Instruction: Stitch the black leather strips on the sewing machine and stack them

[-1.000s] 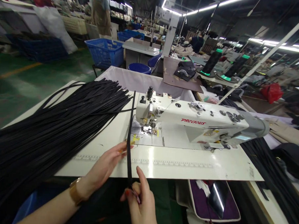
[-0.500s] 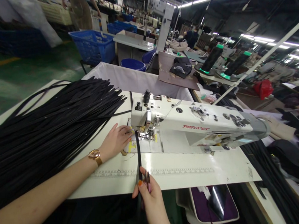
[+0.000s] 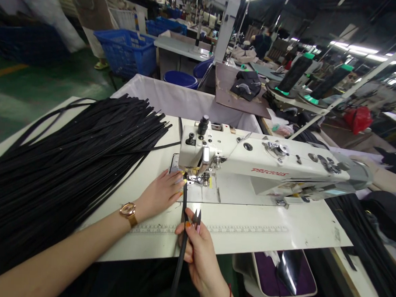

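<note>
A narrow black strap (image 3: 185,197) runs from under the presser foot of the white sewing machine (image 3: 237,152) down over the table's front edge. My left hand (image 3: 159,193) lies flat on the machine bed left of the foot, fingers stretched out, their tips beside the strap. The strap is pinched between thumb and fingers of my right hand (image 3: 198,249), just in front of the machine bed. That same hand also keeps a small pair of thread snips (image 3: 197,219) in the palm, blades pointing up past the fingers.
A big heap of black straps (image 3: 86,148) covers the table's left side. A printed ruler (image 3: 243,229) runs along the front. Behind the machine are a cloth-lined bin (image 3: 174,97), a blue basket (image 3: 126,53) and black thread cones (image 3: 295,74). A person (image 3: 92,21) stands at the back left.
My right hand has moved up toward the machine along the strap. My left hand is now flatter and its fingertips are closer to the presser foot. The view has shifted slightly.
</note>
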`<action>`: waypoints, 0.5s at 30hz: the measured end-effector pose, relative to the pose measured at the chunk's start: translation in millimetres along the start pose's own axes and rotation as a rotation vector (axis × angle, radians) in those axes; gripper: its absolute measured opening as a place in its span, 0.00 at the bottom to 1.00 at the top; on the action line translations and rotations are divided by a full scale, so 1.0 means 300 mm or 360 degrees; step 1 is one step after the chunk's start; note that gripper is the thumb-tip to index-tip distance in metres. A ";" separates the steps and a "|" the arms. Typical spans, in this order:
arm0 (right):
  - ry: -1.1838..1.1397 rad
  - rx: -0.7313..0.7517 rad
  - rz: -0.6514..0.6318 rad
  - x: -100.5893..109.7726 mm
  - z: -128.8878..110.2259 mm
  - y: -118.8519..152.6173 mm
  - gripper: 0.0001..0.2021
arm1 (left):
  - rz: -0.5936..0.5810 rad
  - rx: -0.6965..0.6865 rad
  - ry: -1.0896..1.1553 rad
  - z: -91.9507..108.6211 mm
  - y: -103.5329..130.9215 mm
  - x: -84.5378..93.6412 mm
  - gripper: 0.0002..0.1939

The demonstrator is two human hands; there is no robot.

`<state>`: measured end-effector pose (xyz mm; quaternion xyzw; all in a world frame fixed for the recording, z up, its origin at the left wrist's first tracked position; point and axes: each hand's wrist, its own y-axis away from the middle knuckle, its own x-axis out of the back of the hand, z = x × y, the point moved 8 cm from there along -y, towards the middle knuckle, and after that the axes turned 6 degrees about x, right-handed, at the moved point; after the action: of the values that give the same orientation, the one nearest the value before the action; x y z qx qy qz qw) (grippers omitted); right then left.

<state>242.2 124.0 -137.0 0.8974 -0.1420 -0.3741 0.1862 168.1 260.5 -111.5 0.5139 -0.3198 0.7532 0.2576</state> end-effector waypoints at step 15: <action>0.2032 0.0747 -0.0382 0.070 -0.433 0.090 0.15 | -0.0056 -0.0136 0.0092 -0.024 -0.016 0.020 0.18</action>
<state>347.5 121.4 -53.6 0.9680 0.0186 0.2501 -0.0087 165.1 269.3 -106.7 0.4861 -0.3350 0.7487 0.3015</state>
